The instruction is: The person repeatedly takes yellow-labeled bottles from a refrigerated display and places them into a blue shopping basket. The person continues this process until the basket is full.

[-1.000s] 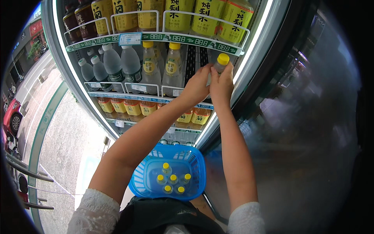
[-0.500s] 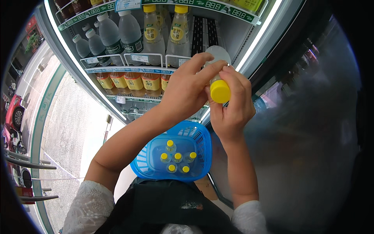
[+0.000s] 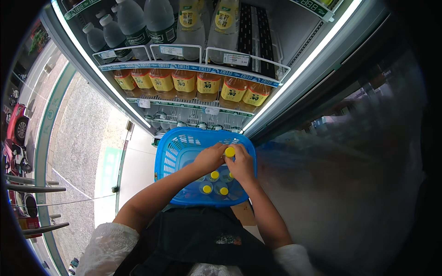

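Observation:
Both my hands are inside the blue plastic basket (image 3: pixel 160 158), over its far right part. Between them is a clear bottle with a yellow cap (image 3: pixel 229 152), upright as far as I can see; the hands hide most of its body. My left hand (image 3: pixel 212 158) is closed on its left side. The fingers of my right hand (image 3: pixel 242 162) wrap round it from the right. Below the hands, several like bottles (image 3: pixel 207 189) stand in the basket with their yellow caps up; my hands and left forearm cover some of them.
Ahead is a lit drinks fridge with clear bottles (image 3: pixel 161 23), yellow-labelled lemon drinks (image 3: pixel 224 25) and amber tea bottles (image 3: pixel 184 83) on its shelves. Wire fences (image 3: pixel 177 46) edge the shelf. The fogged glass door (image 3: pixel 331 198) stands at the right. Left is a paved street with a red car (image 3: pixel 18 122).
Both hands have come down from the fridge shelf into the basket with the yellow-capped bottle between them. The view has shifted, so more of the tea row shows.

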{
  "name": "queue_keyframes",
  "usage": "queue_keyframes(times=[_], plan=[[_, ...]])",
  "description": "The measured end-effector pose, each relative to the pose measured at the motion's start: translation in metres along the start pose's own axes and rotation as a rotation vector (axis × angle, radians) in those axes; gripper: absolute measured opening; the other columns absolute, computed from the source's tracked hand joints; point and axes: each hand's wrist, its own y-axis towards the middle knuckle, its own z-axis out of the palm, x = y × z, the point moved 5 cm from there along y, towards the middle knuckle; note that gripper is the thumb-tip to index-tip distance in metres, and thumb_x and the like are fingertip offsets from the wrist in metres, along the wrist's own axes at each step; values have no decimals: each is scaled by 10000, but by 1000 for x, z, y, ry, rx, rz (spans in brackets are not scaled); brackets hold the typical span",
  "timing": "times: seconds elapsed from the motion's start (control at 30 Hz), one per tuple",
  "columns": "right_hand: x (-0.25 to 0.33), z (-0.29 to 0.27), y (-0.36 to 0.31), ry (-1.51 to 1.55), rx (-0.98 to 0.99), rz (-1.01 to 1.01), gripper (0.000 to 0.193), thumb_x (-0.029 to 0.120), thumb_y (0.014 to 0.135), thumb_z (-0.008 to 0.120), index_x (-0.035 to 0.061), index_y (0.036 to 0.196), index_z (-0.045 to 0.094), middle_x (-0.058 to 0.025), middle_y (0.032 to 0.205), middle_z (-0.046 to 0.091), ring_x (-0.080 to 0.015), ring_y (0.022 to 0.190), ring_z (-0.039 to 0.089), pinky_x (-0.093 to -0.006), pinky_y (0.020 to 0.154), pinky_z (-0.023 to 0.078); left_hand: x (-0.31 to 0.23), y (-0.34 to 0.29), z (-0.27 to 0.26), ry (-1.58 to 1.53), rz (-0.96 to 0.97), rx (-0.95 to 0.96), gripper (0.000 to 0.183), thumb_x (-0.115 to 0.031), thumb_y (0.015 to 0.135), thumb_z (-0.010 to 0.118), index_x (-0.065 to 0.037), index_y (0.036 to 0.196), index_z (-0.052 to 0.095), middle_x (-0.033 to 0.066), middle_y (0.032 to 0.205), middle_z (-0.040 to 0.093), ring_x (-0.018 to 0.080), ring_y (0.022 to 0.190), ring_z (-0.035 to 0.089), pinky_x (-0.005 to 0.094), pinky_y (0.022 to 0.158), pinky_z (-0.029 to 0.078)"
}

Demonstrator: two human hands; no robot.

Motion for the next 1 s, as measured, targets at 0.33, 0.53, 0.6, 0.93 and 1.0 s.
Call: queue_keyframes(times=[0.33, 0.53, 0.6, 0.93, 1.0], plan=[[-66, 75, -36, -9, 194, 210, 349, 108, 855, 727, 52, 1165, 576, -179, 1115, 664, -394, 965, 666, -447, 777, 556, 60, -14, 54, 282, -79, 204, 434, -256, 842, 734, -97, 1226, 608, 134, 1173, 676, 341, 1150, 599, 489, 1043, 406], [-77, 87, -39, -24, 240, 247, 330, 123, 869, 718, 37, 1156, 581, -201, 1100, 676, -410, 975, 667, -462, 786, 559, 67, -16, 60, 362, -38, 241, 406, -180, 834, 731, -106, 1221, 633, 118, 1134, 678, 336, 1141, 584, 463, 957, 470], [-83, 90, -39, -31, 246, 247, 334, 123, 866, 720, 28, 1155, 584, -213, 1095, 677, -413, 979, 666, -460, 792, 561, 68, -15, 63, 375, -47, 247, 399, -161, 829, 731, -109, 1214, 642, 111, 1121, 678, 337, 1127, 583, 453, 934, 484], [-88, 87, -31, -183, 340, 274, 486, 143, 848, 739, -13, 1265, 544, -246, 1254, 610, -418, 1146, 599, -465, 923, 529, 92, -18, 49, -49, -48, 38, 606, 2, 749, 639, -68, 1345, 552, 190, 1321, 562, 420, 1218, 521, 479, 1046, 435], [-84, 81, -29, -221, 289, 216, 513, 147, 848, 738, -18, 1289, 534, -249, 1309, 578, -414, 1205, 564, -464, 972, 504, 98, -26, 37, -158, -121, 62, 648, 11, 737, 612, -66, 1374, 519, 200, 1368, 525, 423, 1258, 495, 470, 1064, 424]])
